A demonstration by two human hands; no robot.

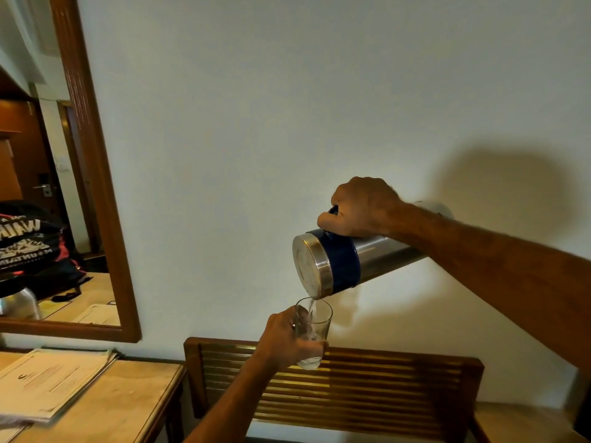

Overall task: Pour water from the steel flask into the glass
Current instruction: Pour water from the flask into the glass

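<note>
The steel flask (339, 262), silver with a blue band and blue handle, lies tipped almost level in the air, its lid end pointing left and down. My right hand (358, 207) grips its handle from above. A thin stream of water runs from the flask's lower edge into the clear glass (315, 327) just below it. My left hand (286, 342) holds the glass upright from the left side, fingers wrapped around its lower half. A little water sits in the bottom of the glass.
A slatted wooden rack (367, 388) stands below the glass against the white wall. A wooden table (128, 401) at lower left carries a stack of papers (51, 382). A wood-framed mirror (96, 174) hangs at the left.
</note>
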